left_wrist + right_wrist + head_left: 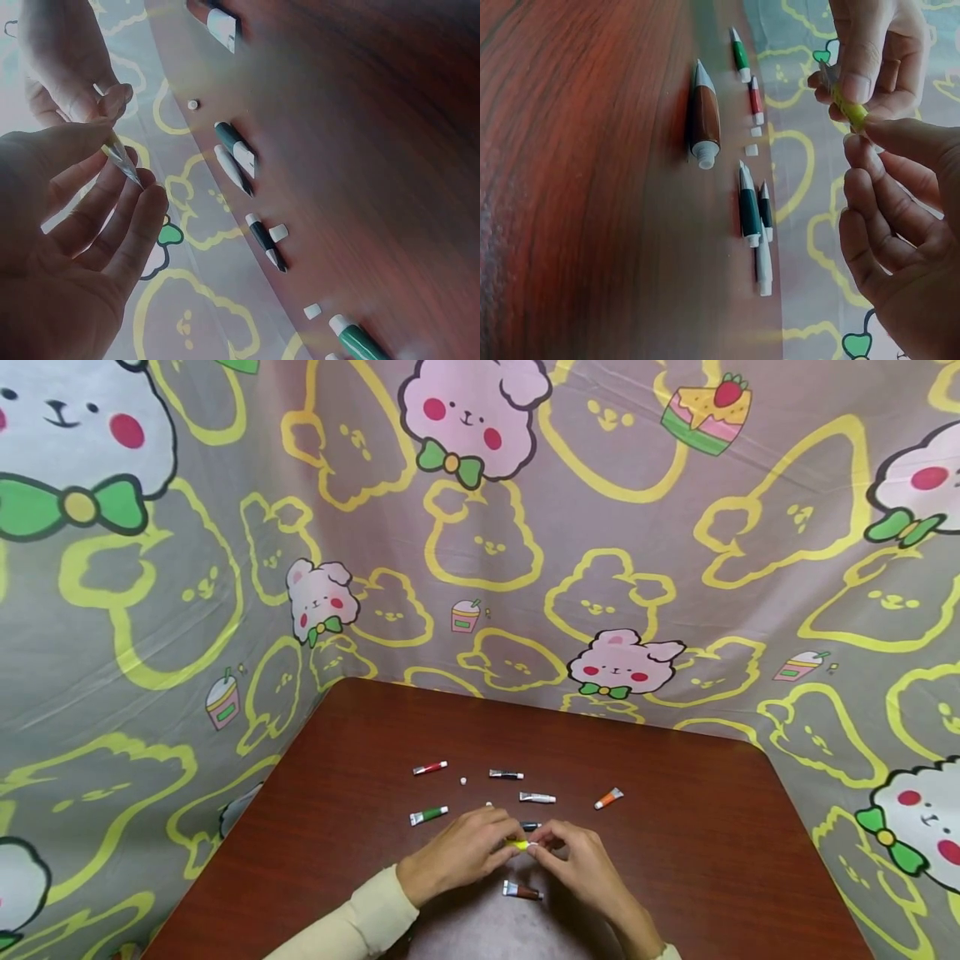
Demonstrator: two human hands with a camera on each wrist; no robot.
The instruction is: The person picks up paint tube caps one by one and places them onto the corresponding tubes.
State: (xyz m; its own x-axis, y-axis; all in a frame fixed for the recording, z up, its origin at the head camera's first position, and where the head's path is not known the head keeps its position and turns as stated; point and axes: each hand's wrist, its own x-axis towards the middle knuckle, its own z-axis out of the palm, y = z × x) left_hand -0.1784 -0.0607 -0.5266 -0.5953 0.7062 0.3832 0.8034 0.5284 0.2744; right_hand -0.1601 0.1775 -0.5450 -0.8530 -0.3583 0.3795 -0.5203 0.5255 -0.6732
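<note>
A small yellow paint tube (517, 844) is held up between both hands over the near part of the table. My left hand (474, 850) pinches its body between thumb and fingers, with the crimped silver end pointing out past the fingers in the left wrist view. At the tube's other end, thumb and fingertips of my right hand (581, 864) grip the white cap end, mostly hidden by them. A brown paint tube (706, 114) lies just below the hands, its white threaded nozzle bare. Right behind the fingers lies a dark green-blue tube (531, 827).
Farther back lie a red tube (431, 768), a green tube (429, 815), a black tube (507, 774), a white-silver tube (537, 797) and an orange tube (608, 798). Loose white caps, one a small white cap (462, 781), lie among them. A patterned curtain (465, 543) hangs behind the table.
</note>
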